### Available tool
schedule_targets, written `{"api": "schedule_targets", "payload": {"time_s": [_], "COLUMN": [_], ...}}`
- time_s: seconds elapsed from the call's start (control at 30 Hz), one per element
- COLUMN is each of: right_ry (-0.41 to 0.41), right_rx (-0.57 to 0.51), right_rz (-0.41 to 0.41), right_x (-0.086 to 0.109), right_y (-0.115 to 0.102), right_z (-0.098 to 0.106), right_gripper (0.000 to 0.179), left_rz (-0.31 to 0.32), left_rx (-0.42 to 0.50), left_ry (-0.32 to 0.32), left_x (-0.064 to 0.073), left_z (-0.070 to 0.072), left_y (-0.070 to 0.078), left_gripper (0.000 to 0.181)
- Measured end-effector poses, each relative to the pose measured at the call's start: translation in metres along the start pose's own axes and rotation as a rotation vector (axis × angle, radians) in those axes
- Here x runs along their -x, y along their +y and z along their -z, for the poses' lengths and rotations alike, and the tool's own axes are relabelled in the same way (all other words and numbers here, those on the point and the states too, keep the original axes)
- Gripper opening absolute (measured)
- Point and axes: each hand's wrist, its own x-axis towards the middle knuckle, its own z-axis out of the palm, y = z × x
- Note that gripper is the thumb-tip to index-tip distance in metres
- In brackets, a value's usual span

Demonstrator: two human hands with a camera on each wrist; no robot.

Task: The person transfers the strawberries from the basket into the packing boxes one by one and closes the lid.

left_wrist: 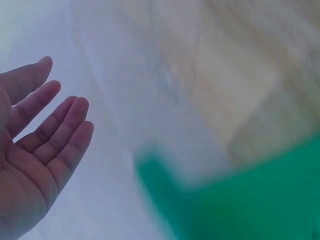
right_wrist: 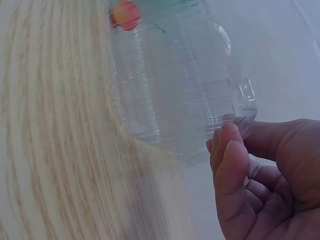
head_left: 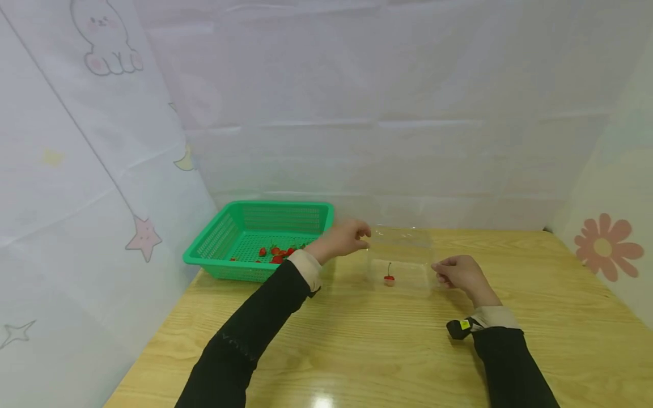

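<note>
A clear plastic box (head_left: 415, 269) stands on the table between the hands. In it lies one cherry (head_left: 389, 280), red with its stem pointing up; the right wrist view shows the cherry (right_wrist: 126, 15) behind the transparent wall. My right hand (head_left: 461, 275) pinches the box's right rim between thumb and fingers, seen closely as the hand (right_wrist: 265, 172) in its wrist view. At the box's far left corner is my left hand (head_left: 343, 238), its fingers loosely bent and apart. The left wrist view shows that hand (left_wrist: 42, 145) with nothing in its palm.
A green plastic basket (head_left: 280, 204) with perforated sides stands left of the box, partly behind the left forearm. Several small red fruits (head_left: 276, 251), some with green bits, lie inside it. Printed cloth (head_left: 357, 158) hangs behind the wooden table (head_left: 357, 345).
</note>
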Motion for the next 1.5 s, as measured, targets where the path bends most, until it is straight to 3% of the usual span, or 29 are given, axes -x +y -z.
{"api": "schedule_targets", "payload": {"time_s": [0.17, 0.33, 0.53, 0.73, 0.9, 1.07, 1.2, 1.5], "right_ry": [0.005, 0.000, 0.004, 0.005, 0.012, 0.005, 0.001, 0.006], "right_rx": [0.022, 0.033, 0.033, 0.025, 0.026, 0.011, 0.002, 0.006], "right_rz": [0.008, 0.017, 0.011, -0.004, -0.003, -0.012, -0.016, -0.009], "right_x": [0.000, 0.001, 0.002, 0.001, 0.001, 0.003, 0.003, 0.003], "right_y": [0.002, 0.003, 0.004, 0.005, 0.007, 0.008, 0.008, 0.007], "right_z": [-0.001, 0.000, 0.003, 0.004, 0.005, 0.004, 0.005, 0.005], "right_gripper": [0.038, 0.038, 0.039, 0.039, 0.038, 0.040, 0.041, 0.041], "left_rz": [0.083, 0.155, 0.262, 0.387, 0.409, 0.372, 0.337, 0.337], "left_rx": [-0.030, 0.003, 0.039, 0.006, -0.008, 0.002, -0.001, -0.002], "left_ry": [0.056, 0.038, -0.036, -0.155, -0.230, -0.290, -0.303, -0.332], "left_x": [0.028, 0.052, 0.074, 0.086, 0.091, 0.095, 0.098, 0.097], "left_z": [0.034, 0.052, 0.058, 0.051, 0.042, 0.035, 0.033, 0.032], "left_y": [-0.026, -0.054, -0.079, -0.099, -0.114, -0.122, -0.125, -0.126], "left_gripper": [0.024, 0.023, 0.022, 0.020, 0.016, 0.012, 0.014, 0.023]}}
